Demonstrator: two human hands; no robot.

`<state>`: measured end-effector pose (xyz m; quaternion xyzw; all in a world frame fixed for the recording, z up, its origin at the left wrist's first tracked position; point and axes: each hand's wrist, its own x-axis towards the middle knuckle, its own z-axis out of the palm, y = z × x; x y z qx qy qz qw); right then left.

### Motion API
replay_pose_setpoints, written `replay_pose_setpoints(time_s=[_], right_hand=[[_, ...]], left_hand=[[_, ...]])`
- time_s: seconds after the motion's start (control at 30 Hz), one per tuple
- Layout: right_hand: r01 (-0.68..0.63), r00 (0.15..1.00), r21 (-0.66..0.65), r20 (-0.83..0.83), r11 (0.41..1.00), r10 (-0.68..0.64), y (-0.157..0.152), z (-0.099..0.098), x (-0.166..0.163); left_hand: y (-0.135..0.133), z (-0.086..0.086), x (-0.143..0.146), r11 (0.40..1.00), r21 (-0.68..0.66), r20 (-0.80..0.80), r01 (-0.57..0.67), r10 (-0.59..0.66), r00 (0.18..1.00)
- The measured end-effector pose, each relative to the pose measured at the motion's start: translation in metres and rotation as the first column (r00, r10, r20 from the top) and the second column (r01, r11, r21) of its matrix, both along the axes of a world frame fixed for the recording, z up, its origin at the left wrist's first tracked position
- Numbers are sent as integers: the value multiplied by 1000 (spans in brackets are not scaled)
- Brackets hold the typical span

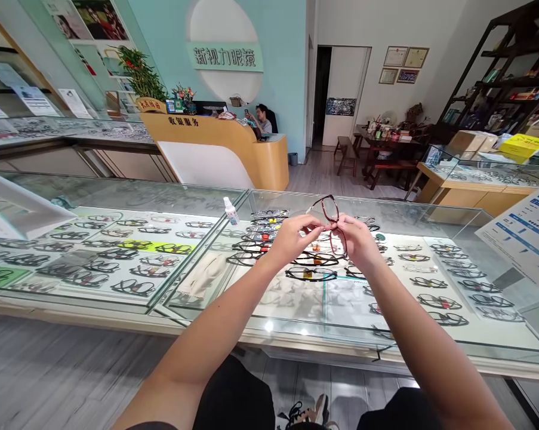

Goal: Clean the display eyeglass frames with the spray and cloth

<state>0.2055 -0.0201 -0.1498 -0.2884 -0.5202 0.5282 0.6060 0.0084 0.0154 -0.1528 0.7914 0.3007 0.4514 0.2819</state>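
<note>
A pair of dark red eyeglasses (330, 209) is held above the glass counter, turned on its side with one lens over the other. My right hand (357, 240) pinches the frame near its middle. My left hand (295, 237) is closed, thumb and fingertips pressed together at the frame's middle; whatever lies between them is too small to make out. Beneath both hands, several dark eyeglasses (311, 273) lie in rows on the glass top. A small white spray bottle (230, 212) stands left of them, and a pale cloth (205, 275) lies nearer to me.
The glass display counter (269, 339) stretches across in front of me, with more frames under its glass. A printed sign (526, 233) stands at the right end. Beyond is a wooden reception desk (269, 161) with a seated person (263, 122) behind it.
</note>
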Motion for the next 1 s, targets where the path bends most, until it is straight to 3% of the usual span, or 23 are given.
replay_pose_setpoints(time_s=[0.07,0.17,0.33,0.4,0.47,0.67,1.0], right_hand=[[43,993,138,100,990,-57,-5,3,-1],[98,927,374,302,922,-222,-15,8,-3],[83,765,627,458,775,-452,-27,13,-7],[69,726,652,486,755,-487,-28,12,-8],[53,699,659,512,750,-499,-27,11,-8],[-2,687,671,539,741,-486,-30,11,-11],[9,784,618,484,786,-390,-32,11,-15]], left_hand=[[1,-1,2,983,-166,92,74,-59,994],[1,0,5,903,-361,257,234,-145,955],[-1,7,4,834,-457,387,309,-126,914],[1,8,2,815,-477,408,329,-126,904],[3,7,-2,760,-536,421,367,-136,897],[9,3,-9,453,-730,505,512,-146,850],[7,-1,1,251,-740,602,624,-166,781]])
